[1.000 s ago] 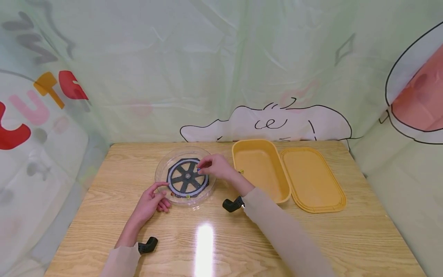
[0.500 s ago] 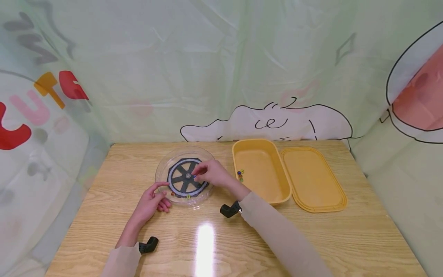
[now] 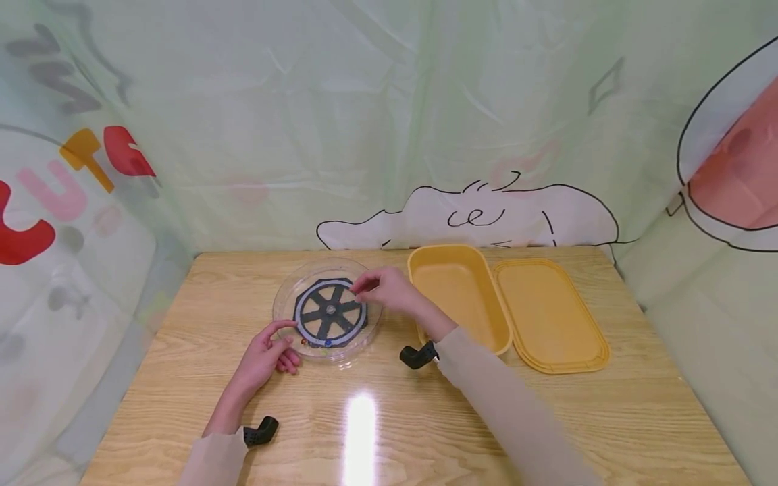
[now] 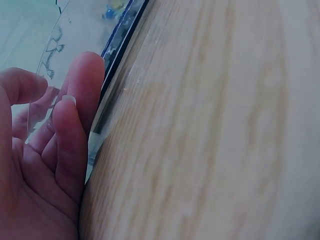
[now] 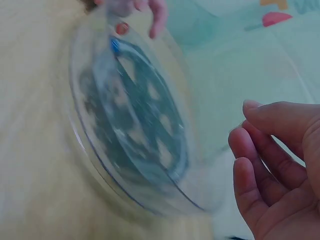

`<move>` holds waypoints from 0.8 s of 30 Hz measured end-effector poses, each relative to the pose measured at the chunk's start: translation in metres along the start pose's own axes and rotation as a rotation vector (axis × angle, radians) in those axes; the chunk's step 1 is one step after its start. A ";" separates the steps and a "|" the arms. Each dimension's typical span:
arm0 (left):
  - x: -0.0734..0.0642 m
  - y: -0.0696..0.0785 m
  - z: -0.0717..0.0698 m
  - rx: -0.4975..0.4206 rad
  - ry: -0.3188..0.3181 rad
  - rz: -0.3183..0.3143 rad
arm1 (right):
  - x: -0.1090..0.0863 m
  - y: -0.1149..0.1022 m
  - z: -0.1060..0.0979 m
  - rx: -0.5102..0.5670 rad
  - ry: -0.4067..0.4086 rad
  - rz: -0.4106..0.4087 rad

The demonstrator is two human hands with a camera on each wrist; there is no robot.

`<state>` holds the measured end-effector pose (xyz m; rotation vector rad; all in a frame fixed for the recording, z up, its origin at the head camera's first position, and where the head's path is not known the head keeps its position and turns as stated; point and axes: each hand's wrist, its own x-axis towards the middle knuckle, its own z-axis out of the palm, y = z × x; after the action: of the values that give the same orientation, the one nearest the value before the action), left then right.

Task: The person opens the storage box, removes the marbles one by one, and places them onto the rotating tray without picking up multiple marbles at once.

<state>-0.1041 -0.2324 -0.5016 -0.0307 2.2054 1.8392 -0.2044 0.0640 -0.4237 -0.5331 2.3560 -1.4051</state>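
Observation:
A clear round dish (image 3: 286,297) with a dark spoked wheel (image 3: 330,310) at its middle stands on the table. My left hand (image 3: 261,358) holds its near left rim, fingers on both sides of the clear wall. Inside, by the front wall, lie a blue marble (image 3: 328,343), a brown-orange marble (image 3: 304,342) and a yellowish one, partly visible beside the blue in the left wrist view. My right hand (image 3: 389,290) hovers over the dish's right side. Its thumb and fingers are loosely bent with nothing between them, as the right wrist view shows.
Right of the dish stands a deep yellow box (image 3: 462,297), its left wall partly hidden by my right arm. Its flat yellow lid (image 3: 550,314) lies beside it. A printed curtain (image 3: 292,135) encloses the wooden table (image 3: 316,425) at the back and sides.
My right hand has let go of the blue marble over the dish and drawn back up and right. That marble now lies near the front wall. My left hand has stayed put.

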 end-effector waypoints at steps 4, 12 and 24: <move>-0.001 -0.001 0.001 -0.007 -0.004 0.008 | -0.003 0.004 -0.023 -0.028 0.049 -0.014; -0.002 0.000 0.001 -0.001 0.002 0.003 | -0.018 0.032 -0.066 -0.055 0.120 -0.012; -0.001 0.002 0.001 0.010 0.000 0.003 | -0.034 0.074 -0.094 -0.067 0.103 0.076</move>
<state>-0.1032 -0.2313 -0.4995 -0.0255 2.2161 1.8293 -0.2300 0.1841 -0.4434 -0.3926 2.4845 -1.3535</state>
